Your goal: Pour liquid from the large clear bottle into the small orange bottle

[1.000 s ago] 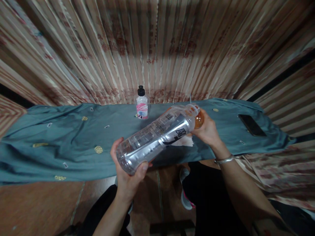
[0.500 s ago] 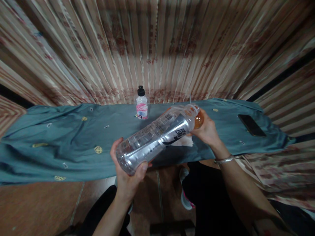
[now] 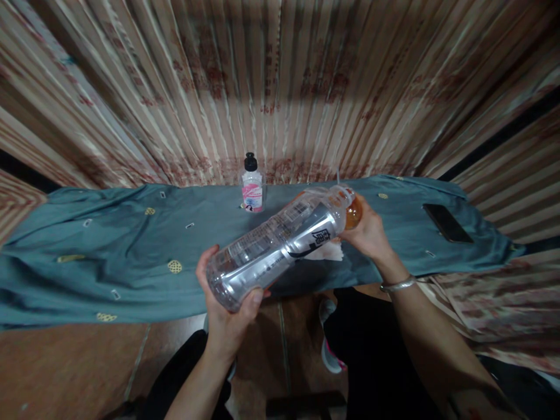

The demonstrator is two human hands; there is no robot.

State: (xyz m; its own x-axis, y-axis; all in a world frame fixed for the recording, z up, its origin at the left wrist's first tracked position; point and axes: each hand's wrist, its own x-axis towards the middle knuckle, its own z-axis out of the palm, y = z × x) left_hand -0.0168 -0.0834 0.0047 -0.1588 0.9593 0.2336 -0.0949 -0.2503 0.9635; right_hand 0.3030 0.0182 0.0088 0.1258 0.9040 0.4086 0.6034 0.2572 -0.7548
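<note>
Wrapped around the base of a large clear plastic bottle (image 3: 273, 251) with a silver label, my left hand (image 3: 230, 309) is closed on it. The bottle tilts, its open mouth up and to the right. My right hand (image 3: 367, 230) is closed around an amber see-through container (image 3: 353, 214), which touches or sits right behind the bottle's mouth; I cannot tell which. Most of that container is hidden by the bottle and my fingers. Whether liquid passes between them does not show. A piece of white tissue (image 3: 328, 252) lies under the bottle's neck, partly covered.
A small clear bottle (image 3: 252, 195) with a black cap and pink label stands near the back edge of the blue-green tablecloth (image 3: 131, 256). A black phone (image 3: 447, 223) lies at the right. Pleated patterned curtains (image 3: 271, 87) hang behind and at both sides.
</note>
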